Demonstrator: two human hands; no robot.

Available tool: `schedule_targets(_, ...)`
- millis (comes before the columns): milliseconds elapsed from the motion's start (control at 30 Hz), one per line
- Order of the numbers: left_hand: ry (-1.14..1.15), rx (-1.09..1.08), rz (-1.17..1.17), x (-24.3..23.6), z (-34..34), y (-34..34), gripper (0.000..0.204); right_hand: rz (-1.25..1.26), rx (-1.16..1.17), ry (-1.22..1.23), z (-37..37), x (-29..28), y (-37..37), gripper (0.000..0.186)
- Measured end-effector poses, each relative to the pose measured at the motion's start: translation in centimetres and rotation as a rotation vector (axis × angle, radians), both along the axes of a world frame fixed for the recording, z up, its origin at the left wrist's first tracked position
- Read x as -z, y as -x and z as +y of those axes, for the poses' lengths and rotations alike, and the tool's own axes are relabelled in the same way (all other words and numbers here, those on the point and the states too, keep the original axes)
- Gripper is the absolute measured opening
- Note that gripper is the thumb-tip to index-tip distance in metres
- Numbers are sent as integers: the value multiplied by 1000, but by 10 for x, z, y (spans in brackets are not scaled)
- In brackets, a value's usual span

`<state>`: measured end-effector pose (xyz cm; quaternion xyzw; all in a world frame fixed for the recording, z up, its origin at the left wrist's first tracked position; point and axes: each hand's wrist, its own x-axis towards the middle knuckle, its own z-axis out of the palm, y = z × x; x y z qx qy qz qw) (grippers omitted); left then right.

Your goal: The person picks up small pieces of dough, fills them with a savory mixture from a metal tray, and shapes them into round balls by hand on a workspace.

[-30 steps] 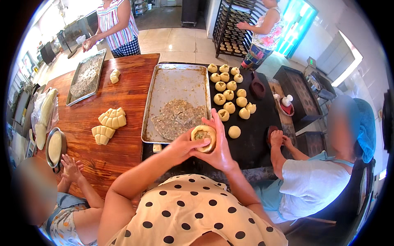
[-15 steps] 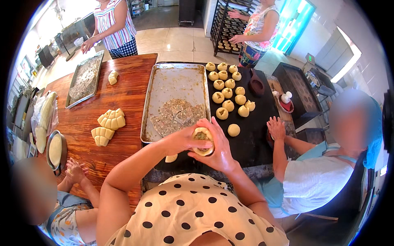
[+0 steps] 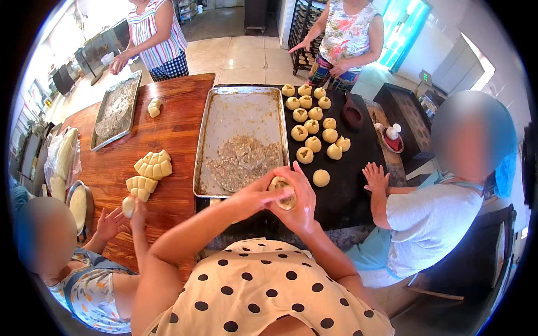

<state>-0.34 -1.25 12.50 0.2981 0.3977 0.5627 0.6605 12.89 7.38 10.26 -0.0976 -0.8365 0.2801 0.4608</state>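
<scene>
Both my hands are cupped round a ring of pale yellow dough (image 3: 282,200) with brownish filling in its hollow. The thumb of my left hand (image 3: 258,197) reaches into it, and my right hand (image 3: 300,206) wraps its right side. Just beyond them lies a metal tray (image 3: 238,109), with a heap of chunky minced filling (image 3: 238,159) in its near half. To the right, several round filled dough balls (image 3: 312,143) and a separate smooth ball (image 3: 320,177) sit on the black work surface (image 3: 350,162).
The wooden table (image 3: 179,123) carries cut dough pieces (image 3: 151,163), another tray (image 3: 115,109) and a steel bowl (image 3: 78,207). Co-workers flank me, the left one's hand (image 3: 112,224) near that bowl; two more people (image 3: 350,39) stand beyond, near a rack (image 3: 302,31).
My hands have turned the dough slightly. The left co-worker has reached forward, holding a pale piece. The far right person has turned from the rack toward the table. The right co-worker's hand has opened flat.
</scene>
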Motion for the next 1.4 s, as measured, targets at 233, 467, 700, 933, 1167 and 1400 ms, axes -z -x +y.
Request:
schedule_targets(233,-51,-68,343,15,10,-7,48,67,110,39,-1,5,2,62)
schedule_targets(467,-397,-199,965,4,20,-11,55,370,5,670,-5,-1,-4,30)
schedule_targets(700,-338,-116,643,6,15,-10,77,343,-53,399,2,-15,6,38)
schedule_targets(933,-296,-141,37,-27,12,-16,95,319,-77,14,10,-25,4,36)
schedule_targets(1167,-29,-248,-649,45,21,-13,68,88,-85,71,-10,-46,11,40)
schedule_targets(1400,-19,-54,-549,2,22,-21,77,233,-217,-12,9,-36,-2,25)
